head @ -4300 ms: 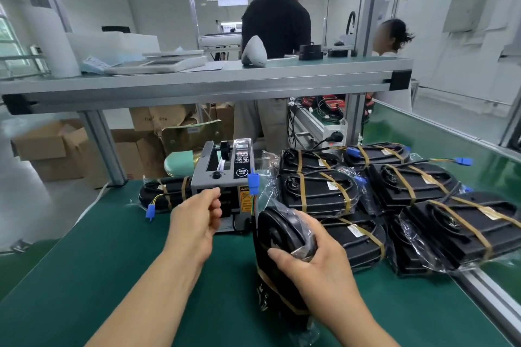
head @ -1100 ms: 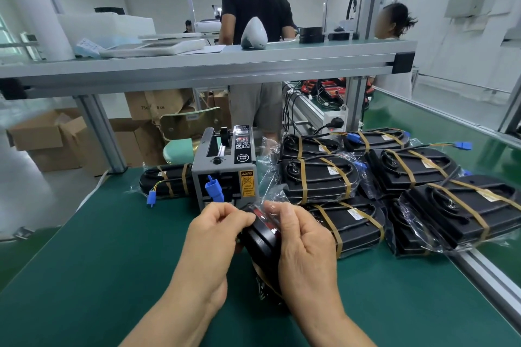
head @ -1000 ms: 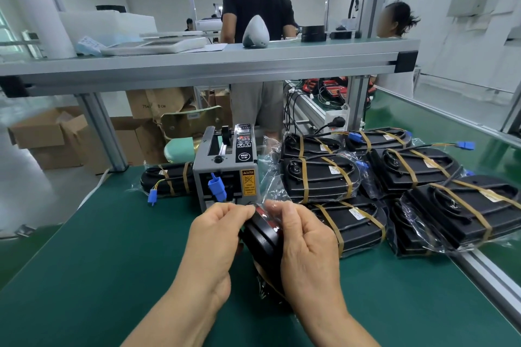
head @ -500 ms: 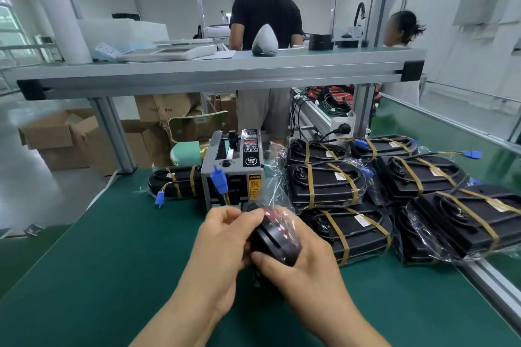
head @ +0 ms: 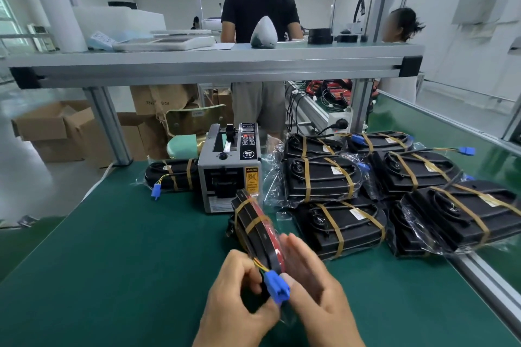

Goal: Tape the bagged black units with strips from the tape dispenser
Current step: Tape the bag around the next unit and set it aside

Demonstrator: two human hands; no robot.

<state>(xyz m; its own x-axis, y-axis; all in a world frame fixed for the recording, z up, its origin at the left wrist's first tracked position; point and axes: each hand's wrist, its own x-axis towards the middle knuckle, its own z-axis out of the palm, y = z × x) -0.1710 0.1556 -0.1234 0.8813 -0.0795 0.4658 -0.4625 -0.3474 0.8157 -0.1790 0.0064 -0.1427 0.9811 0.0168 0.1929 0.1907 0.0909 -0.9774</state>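
head view, l hand (head: 236, 297) fingers pinching bagged unit (head: 258, 236), r hand (head: 317, 287) fingers straight on its side

At my grip I saw a blue connector (head: 277, 289); just beyond, the black unit (head: 253, 234) showed a red edge and tan tape bands (head: 255, 221); farther, a grey tape dispenser (head: 222, 169); beneath, green mat (head: 127, 248).

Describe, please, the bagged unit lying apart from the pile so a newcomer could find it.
Find the grey tape dispenser on the green bench. Just left of it lies one bagged black unit, alone, away from the pile on the right.
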